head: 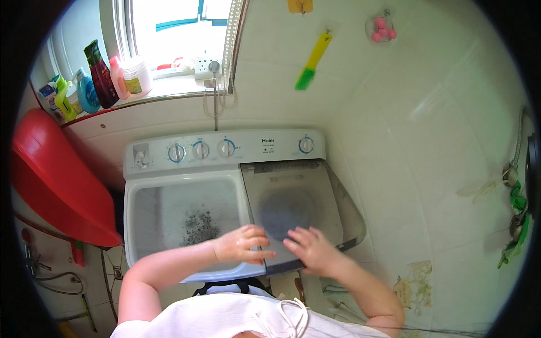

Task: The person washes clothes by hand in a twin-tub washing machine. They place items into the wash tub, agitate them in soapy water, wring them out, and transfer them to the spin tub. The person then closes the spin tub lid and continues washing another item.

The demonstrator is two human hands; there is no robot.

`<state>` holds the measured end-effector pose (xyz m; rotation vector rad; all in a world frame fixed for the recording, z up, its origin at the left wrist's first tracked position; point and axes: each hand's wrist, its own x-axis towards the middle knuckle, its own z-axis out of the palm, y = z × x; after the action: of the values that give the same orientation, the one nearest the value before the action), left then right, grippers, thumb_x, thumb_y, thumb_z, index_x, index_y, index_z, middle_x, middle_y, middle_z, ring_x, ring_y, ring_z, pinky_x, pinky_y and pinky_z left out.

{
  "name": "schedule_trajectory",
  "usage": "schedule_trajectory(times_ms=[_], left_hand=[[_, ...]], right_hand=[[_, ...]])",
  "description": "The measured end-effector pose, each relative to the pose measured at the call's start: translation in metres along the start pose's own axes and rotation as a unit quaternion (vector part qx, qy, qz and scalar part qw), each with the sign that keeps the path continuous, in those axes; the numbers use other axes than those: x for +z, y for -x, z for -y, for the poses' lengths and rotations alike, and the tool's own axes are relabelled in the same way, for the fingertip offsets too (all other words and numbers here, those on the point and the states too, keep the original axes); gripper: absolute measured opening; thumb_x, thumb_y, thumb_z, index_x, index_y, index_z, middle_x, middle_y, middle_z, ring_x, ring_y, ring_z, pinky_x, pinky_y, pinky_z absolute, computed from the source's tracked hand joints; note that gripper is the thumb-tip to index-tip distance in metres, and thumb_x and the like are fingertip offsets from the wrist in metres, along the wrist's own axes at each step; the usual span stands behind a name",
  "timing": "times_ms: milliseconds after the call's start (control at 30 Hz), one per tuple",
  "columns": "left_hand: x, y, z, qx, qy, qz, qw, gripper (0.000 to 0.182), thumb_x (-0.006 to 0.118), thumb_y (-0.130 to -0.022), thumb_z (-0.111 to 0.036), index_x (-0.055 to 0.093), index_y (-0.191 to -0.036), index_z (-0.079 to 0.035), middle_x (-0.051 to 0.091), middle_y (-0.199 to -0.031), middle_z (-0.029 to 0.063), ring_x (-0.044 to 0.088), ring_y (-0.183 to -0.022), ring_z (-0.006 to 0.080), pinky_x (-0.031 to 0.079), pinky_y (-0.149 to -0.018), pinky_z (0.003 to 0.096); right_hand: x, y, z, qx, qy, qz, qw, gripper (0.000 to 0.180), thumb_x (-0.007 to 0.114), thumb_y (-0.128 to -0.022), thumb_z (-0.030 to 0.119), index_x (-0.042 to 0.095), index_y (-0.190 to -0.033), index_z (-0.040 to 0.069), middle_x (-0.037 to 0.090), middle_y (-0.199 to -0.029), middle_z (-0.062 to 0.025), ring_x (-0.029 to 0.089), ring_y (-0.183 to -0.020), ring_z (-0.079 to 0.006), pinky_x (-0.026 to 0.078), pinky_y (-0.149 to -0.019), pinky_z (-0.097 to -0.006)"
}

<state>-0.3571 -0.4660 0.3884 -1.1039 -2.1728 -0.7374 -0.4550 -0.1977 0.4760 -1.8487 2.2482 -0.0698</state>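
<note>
A Haier twin-tub washing machine [267, 148] stands before me. Its left wash tub [158, 224] is uncovered and holds water with dark-looking foam bubbles [201, 226]. On the right lies a smoky translucent lid [270, 183], with a dark round shape [285, 209] seen blurred through it. My left hand [243, 245] is wet, with fingers apart, near the divide between tub and lid. Over the lid's front part is my right hand [317, 252], its fingers spread. Neither hand holds anything; whether either touches the lid, I cannot tell.
A large red plastic basin [59, 177] leans at the left. Several bottles, including a dark red one [101, 76], and a white tub [137, 76] stand on the windowsill. A yellow-green brush [312, 63] hangs on the tiled wall; a shower hose [519, 135] is at far right.
</note>
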Motion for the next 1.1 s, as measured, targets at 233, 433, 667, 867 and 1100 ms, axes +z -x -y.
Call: schedule_trajectory(times_ms=[233, 433, 667, 867, 1100], left_hand=[[0.066, 0.062, -0.008, -0.062, 0.036, 0.127, 0.989, 0.045, 0.071, -0.078, -0.025, 0.061, -0.122, -0.020, 0.055, -0.128, 0.0048, 0.051, -0.120, 0.0265, 0.042, -0.101, 0.0440], [0.079, 0.072, -0.004, -0.110, 0.116, 0.151, 0.976, 0.048, 0.073, -0.079, -0.024, 0.060, -0.125, -0.018, 0.055, -0.131, 0.0058, 0.048, -0.128, 0.0289, 0.041, -0.104, 0.0450], [0.057, 0.096, -0.032, -0.274, 0.035, 0.062, 0.959, 0.044, 0.077, -0.078, -0.021, 0.064, -0.119, -0.014, 0.058, -0.129, 0.0091, 0.051, -0.126, 0.0323, 0.044, -0.101, 0.0465], [0.003, 0.198, -0.084, -0.465, -0.141, 0.008, 0.874, 0.038, 0.076, -0.074, -0.011, 0.064, -0.110, -0.012, 0.062, -0.121, 0.0097, 0.051, -0.125, 0.0362, 0.041, -0.103, 0.0519], [-0.002, 0.240, -0.122, -0.605, -0.265, -0.059, 0.749, 0.029, 0.068, -0.076, -0.006, 0.065, -0.104, -0.012, 0.063, -0.114, 0.0086, 0.051, -0.123, 0.0342, 0.032, -0.108, 0.0553]], right_hand=[[0.125, 0.010, -0.009, 0.002, -0.008, 0.011, 1.000, 0.092, 0.083, -0.066, 0.029, 0.038, -0.145, 0.017, 0.037, -0.147, -0.0122, 0.034, -0.139, -0.0308, 0.027, -0.110, -0.0585], [0.061, -0.078, -0.137, 0.045, 0.121, -0.130, 0.983, 0.070, 0.077, -0.074, 0.028, 0.048, -0.135, 0.010, 0.046, -0.138, -0.0111, 0.040, -0.132, -0.0282, 0.032, -0.107, -0.0557], [0.016, -0.177, -0.280, 0.161, 0.335, -0.103, 0.923, 0.034, 0.054, -0.090, 0.011, 0.058, -0.124, 0.005, 0.056, -0.122, -0.0122, 0.057, -0.110, -0.0255, 0.042, -0.095, -0.0394], [0.001, -0.198, -0.297, 0.272, 0.190, -0.015, 0.943, 0.028, 0.051, -0.096, 0.026, 0.068, -0.096, 0.004, 0.068, -0.094, -0.0145, 0.065, -0.090, -0.0250, 0.048, -0.078, -0.0395], [0.071, -0.217, -0.333, 0.450, -0.770, -0.316, 0.325, 0.047, 0.040, -0.103, 0.044, 0.062, -0.092, 0.003, 0.067, -0.089, -0.0086, 0.065, -0.081, -0.0190, 0.048, -0.059, -0.0326]])
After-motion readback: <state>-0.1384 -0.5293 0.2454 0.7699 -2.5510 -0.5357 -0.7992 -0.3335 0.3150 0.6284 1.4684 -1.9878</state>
